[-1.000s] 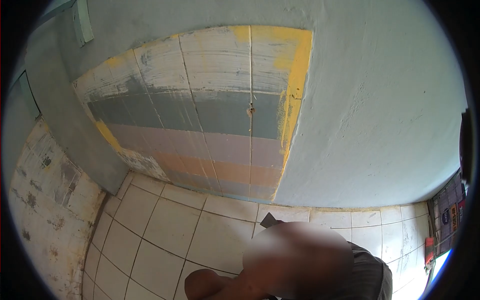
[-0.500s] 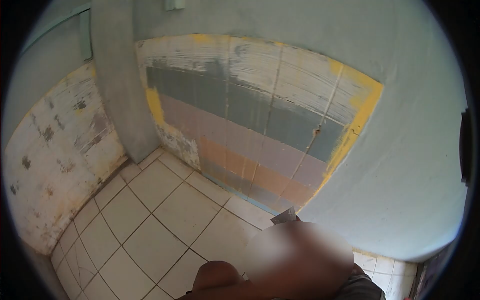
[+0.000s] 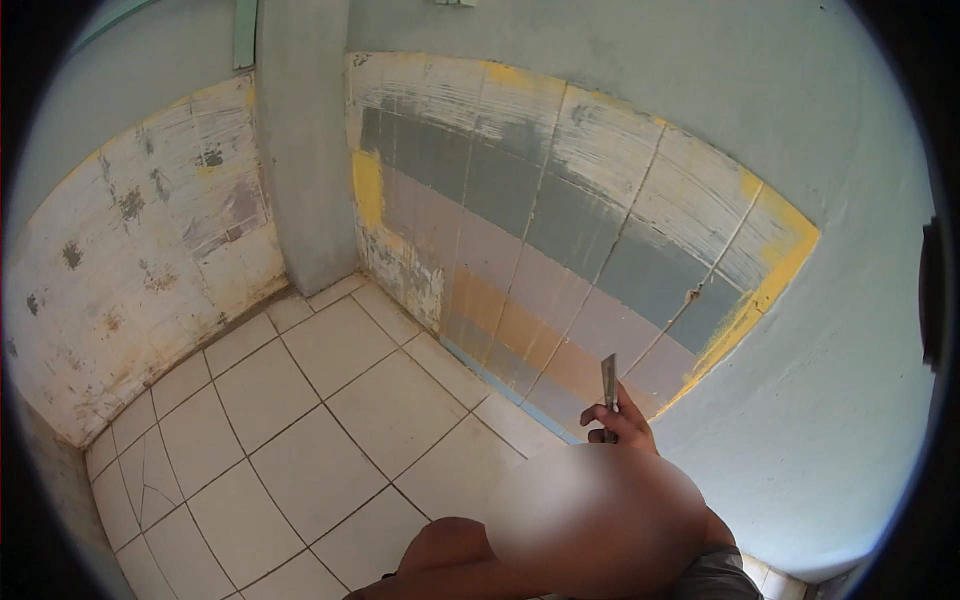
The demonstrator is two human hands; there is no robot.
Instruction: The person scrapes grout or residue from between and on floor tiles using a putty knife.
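My right hand [image 3: 628, 425] is closed around a putty knife [image 3: 610, 380], a flat grey metal blade that points upward and shows nearly edge-on. In the view, its tip overlaps the orange and mauve bands at the bottom of the painted wall panel [image 3: 540, 230]. This panel carries grey-green, mauve and orange stripes, with scraped white patches above and yellow along its edges. A round blur covers the area just below my right wrist. My left hand does not show.
Square cream floor tiles [image 3: 320, 450] spread across the lower left, one of them cracked. A grey-green pillar [image 3: 305, 150] stands in the corner beside a stained white wall [image 3: 130, 240]. A bent knee [image 3: 445, 545] shows at the bottom. Smooth pale green wall [image 3: 800, 440] fills the right.
My right hand has come up into view from behind the blur, and the blade has risen and turned from broadside to nearly edge-on. The view has shifted, so the wall panel sits further right.
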